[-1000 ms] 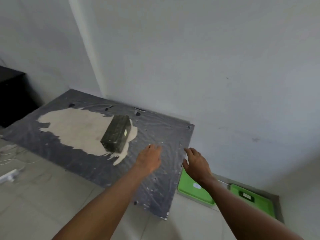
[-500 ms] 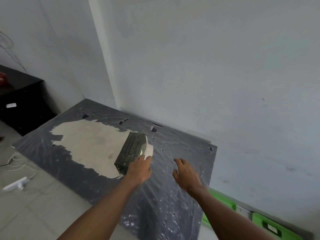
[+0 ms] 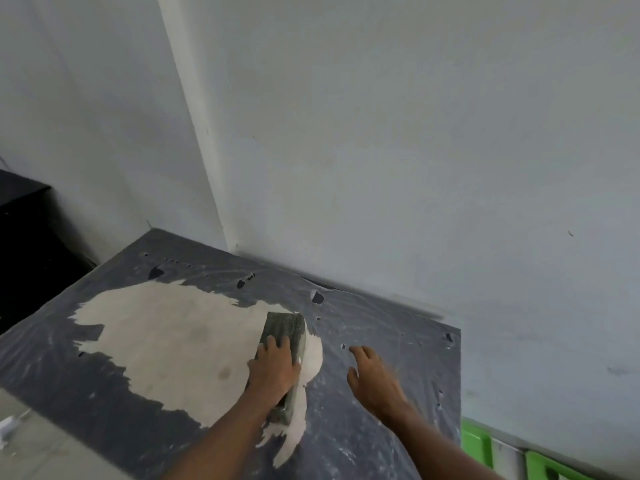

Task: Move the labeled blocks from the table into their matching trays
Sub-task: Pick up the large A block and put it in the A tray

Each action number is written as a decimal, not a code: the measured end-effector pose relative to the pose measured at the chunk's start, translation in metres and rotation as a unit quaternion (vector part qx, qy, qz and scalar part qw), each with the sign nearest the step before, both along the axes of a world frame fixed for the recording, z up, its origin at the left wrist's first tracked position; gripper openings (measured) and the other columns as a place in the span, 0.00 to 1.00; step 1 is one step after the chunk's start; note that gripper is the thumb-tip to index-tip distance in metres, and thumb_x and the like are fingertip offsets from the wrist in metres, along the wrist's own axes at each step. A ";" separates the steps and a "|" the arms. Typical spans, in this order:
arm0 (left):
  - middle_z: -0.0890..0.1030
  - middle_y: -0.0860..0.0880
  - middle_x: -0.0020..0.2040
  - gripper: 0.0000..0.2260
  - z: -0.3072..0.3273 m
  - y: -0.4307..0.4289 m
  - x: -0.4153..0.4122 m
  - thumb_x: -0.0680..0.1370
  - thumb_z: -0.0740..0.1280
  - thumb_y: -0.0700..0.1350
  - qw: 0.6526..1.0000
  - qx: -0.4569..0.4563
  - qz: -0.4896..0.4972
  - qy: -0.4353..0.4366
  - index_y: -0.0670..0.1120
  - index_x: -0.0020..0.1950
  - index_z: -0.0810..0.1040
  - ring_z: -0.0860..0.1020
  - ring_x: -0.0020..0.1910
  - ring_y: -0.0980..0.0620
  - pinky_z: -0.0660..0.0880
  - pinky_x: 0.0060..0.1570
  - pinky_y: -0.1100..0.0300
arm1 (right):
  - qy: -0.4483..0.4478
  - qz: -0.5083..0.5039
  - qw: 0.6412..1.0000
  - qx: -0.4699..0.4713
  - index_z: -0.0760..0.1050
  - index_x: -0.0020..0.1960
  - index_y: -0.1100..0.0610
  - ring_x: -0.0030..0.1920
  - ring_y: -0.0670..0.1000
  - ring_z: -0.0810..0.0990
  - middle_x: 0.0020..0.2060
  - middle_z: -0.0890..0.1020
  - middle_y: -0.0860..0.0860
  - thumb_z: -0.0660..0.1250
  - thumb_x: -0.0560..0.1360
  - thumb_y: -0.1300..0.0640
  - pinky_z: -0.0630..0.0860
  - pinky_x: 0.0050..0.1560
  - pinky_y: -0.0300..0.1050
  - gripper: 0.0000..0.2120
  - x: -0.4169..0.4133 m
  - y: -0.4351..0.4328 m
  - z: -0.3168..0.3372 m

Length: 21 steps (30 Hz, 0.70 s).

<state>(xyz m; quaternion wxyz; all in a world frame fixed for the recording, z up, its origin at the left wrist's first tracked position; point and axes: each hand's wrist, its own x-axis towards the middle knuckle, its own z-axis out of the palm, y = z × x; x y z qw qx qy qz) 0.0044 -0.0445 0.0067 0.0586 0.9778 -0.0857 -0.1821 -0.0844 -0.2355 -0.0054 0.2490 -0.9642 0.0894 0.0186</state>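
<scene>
Your left hand [image 3: 275, 367] wraps over the block [image 3: 284, 326] — get that loose, spread right hand [image 3: 374, 379] on its far end before lifting.

The table [image 3: 398, 327] is bounded behind by the wall [image 3: 415, 168]; room is left on either side of the block [image 3: 285, 323].

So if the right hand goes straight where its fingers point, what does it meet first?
Probably nothing until the white wall: the right hand points just past the dark rectangular block, over the grey plastic-covered table. Depth unclear.
</scene>
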 end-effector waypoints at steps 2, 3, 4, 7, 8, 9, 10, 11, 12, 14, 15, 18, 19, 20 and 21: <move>0.53 0.41 0.80 0.35 -0.009 0.011 0.014 0.80 0.60 0.62 1.000 -0.004 0.018 0.024 0.50 0.81 0.50 0.58 0.77 0.38 0.67 0.69 0.37 | 0.008 -0.014 1.000 -0.007 0.65 0.72 0.54 0.63 0.53 0.76 0.69 0.72 0.54 0.59 0.80 0.56 0.75 0.62 0.47 0.20 0.011 0.011 -0.001; 0.52 0.40 0.80 0.38 -0.013 0.015 0.020 0.78 0.60 0.65 0.999 -0.011 0.026 0.032 0.50 0.81 0.48 0.58 0.77 0.37 0.67 0.69 0.36 | 0.011 -0.024 1.000 -0.009 0.65 0.72 0.54 0.63 0.53 0.76 0.69 0.73 0.54 0.58 0.80 0.55 0.75 0.62 0.47 0.20 0.015 0.017 -0.002; 0.52 0.40 0.80 0.41 -0.017 0.019 0.026 0.76 0.61 0.67 0.998 -0.018 0.035 0.040 0.51 0.81 0.46 0.59 0.76 0.36 0.68 0.68 0.36 | 0.014 -0.035 0.999 -0.008 0.65 0.72 0.54 0.63 0.53 0.76 0.69 0.73 0.55 0.58 0.80 0.55 0.76 0.62 0.47 0.20 0.019 0.023 -0.003; 0.58 0.39 0.76 0.48 -0.029 0.024 0.040 0.72 0.63 0.71 0.996 -0.045 0.049 0.059 0.52 0.81 0.43 0.68 0.70 0.38 0.73 0.64 0.44 | 0.030 -0.055 0.998 0.001 0.65 0.72 0.54 0.64 0.54 0.75 0.70 0.72 0.55 0.59 0.80 0.54 0.76 0.62 0.50 0.20 0.024 0.043 -0.006; 0.60 0.39 0.74 0.49 -0.032 0.023 0.042 0.71 0.64 0.72 0.996 -0.052 0.046 0.064 0.52 0.81 0.43 0.70 0.68 0.38 0.74 0.62 0.46 | 0.038 -0.063 0.997 0.007 0.65 0.72 0.54 0.64 0.54 0.75 0.70 0.71 0.55 0.59 0.80 0.54 0.76 0.63 0.51 0.20 0.023 0.049 -0.008; 0.61 0.39 0.73 0.50 -0.035 0.022 0.043 0.70 0.65 0.72 0.995 -0.056 0.040 0.066 0.51 0.81 0.42 0.71 0.67 0.39 0.74 0.61 0.47 | 0.047 -0.071 0.996 0.015 0.65 0.71 0.53 0.65 0.54 0.75 0.70 0.71 0.55 0.59 0.80 0.54 0.76 0.63 0.51 0.20 0.023 0.055 -0.009; 0.61 0.38 0.72 0.51 -0.037 0.021 0.045 0.69 0.65 0.71 0.996 -0.056 0.035 0.066 0.51 0.81 0.42 0.71 0.66 0.39 0.74 0.60 0.48 | 0.055 -0.079 0.995 0.025 0.65 0.71 0.53 0.65 0.54 0.75 0.70 0.71 0.55 0.59 0.80 0.54 0.75 0.64 0.51 0.20 0.021 0.059 -0.010; 0.62 0.38 0.72 0.52 -0.038 0.019 0.046 0.69 0.66 0.71 0.996 -0.058 0.034 0.064 0.50 0.80 0.43 0.72 0.65 0.40 0.74 0.60 0.49 | 0.063 -0.086 0.994 0.034 0.65 0.71 0.53 0.65 0.54 0.75 0.70 0.71 0.55 0.59 0.81 0.53 0.75 0.64 0.50 0.20 0.019 0.064 -0.011; 0.62 0.38 0.71 0.52 -0.039 0.017 0.047 0.68 0.67 0.71 0.995 -0.064 0.038 0.062 0.50 0.80 0.43 0.73 0.63 0.40 0.75 0.59 0.49 | 0.072 -0.090 0.992 0.042 0.65 0.71 0.52 0.65 0.53 0.74 0.70 0.72 0.55 0.59 0.81 0.51 0.74 0.65 0.50 0.20 0.016 0.067 -0.012; 0.63 0.37 0.69 0.53 -0.038 0.011 0.046 0.67 0.68 0.71 0.991 -0.094 0.062 0.066 0.48 0.80 0.44 0.74 0.62 0.40 0.75 0.58 0.50 | 0.088 -0.097 0.989 0.065 0.65 0.71 0.51 0.66 0.53 0.74 0.70 0.72 0.54 0.59 0.80 0.46 0.73 0.66 0.49 0.21 0.010 0.072 -0.013; 0.63 0.36 0.68 0.54 -0.037 0.006 0.045 0.67 0.68 0.70 0.987 -0.116 0.079 0.074 0.47 0.80 0.44 0.74 0.62 0.39 0.75 0.58 0.49 | 0.096 -0.104 0.986 0.083 0.65 0.71 0.49 0.66 0.52 0.74 0.70 0.72 0.53 0.59 0.80 0.43 0.73 0.65 0.49 0.23 0.008 0.074 -0.013; 0.61 0.33 0.69 0.52 -0.031 -0.015 0.038 0.68 0.67 0.69 0.969 -0.171 0.136 0.114 0.48 0.79 0.42 0.73 0.62 0.37 0.73 0.60 0.50 | 0.111 -0.112 0.979 0.128 0.65 0.68 0.44 0.60 0.50 0.77 0.66 0.76 0.50 0.62 0.73 0.33 0.75 0.60 0.48 0.28 0.005 0.075 -0.008; 0.61 0.32 0.69 0.52 -0.028 -0.024 0.036 0.68 0.67 0.69 0.964 -0.179 0.148 0.125 0.48 0.79 0.42 0.72 0.62 0.37 0.73 0.62 0.50 | 0.111 -0.110 0.980 0.127 0.65 0.67 0.43 0.57 0.49 0.77 0.64 0.77 0.50 0.63 0.70 0.31 0.76 0.58 0.48 0.30 0.003 0.073 -0.007; 0.61 0.32 0.69 0.52 -0.026 -0.031 0.033 0.68 0.67 0.69 0.962 -0.183 0.153 0.133 0.48 0.79 0.42 0.72 0.63 0.37 0.72 0.63 0.50 | 0.110 -0.108 0.981 0.121 0.64 0.67 0.43 0.56 0.49 0.76 0.63 0.77 0.49 0.65 0.67 0.30 0.76 0.57 0.49 0.34 0.000 0.070 -0.006; 0.61 0.32 0.69 0.51 -0.025 -0.038 0.029 0.68 0.67 0.70 0.961 -0.188 0.151 0.138 0.48 0.79 0.42 0.71 0.64 0.37 0.72 0.63 0.50 | 0.110 -0.109 0.982 0.112 0.63 0.68 0.44 0.56 0.50 0.76 0.63 0.76 0.49 0.67 0.64 0.30 0.76 0.57 0.49 0.37 -0.004 0.066 -0.006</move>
